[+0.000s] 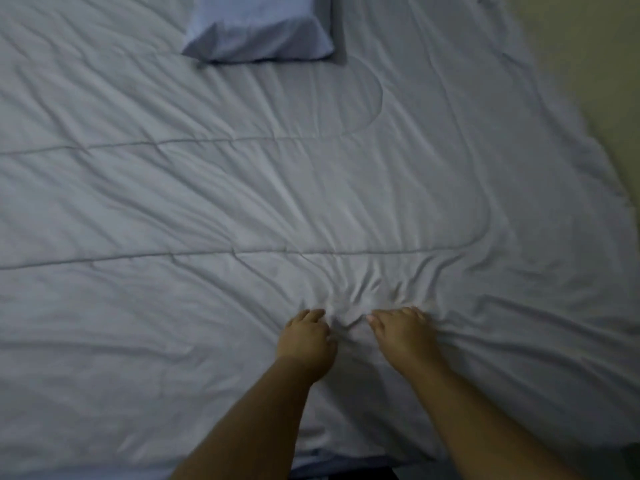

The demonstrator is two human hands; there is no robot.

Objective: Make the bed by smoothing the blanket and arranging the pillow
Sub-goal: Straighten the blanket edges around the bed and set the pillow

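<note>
Two bare hands are planted side by side on the pale grey quilted blanket (242, 209), close to the near edge of the bed. The left hand (306, 337) is seen with its fingers (311, 315) curled and digging into the cloth; the right hand (401, 329) is seen with its fingers (410, 312) likewise bent, and a bunch of fabric is pinched up between the two hands. Creases are thrown out from that bunch, fanning away towards the far side and off to the right.

The blanket is spread across nearly the whole bed, its right edge lying against the yellowish floor (609, 64). The light blue rectangular pillow (259, 29) is found at the far end, resting on top of the blanket, slightly left of centre and apparently a little skewed.

The step in hand is judged to be the smoothing. It would be done best if the gathered cloth were released, the palms laid flat, and the strokes drawn outward along the creases rather than across them. The ripples on the right could then be eased towards that edge. The pillow is best squared up last.
</note>
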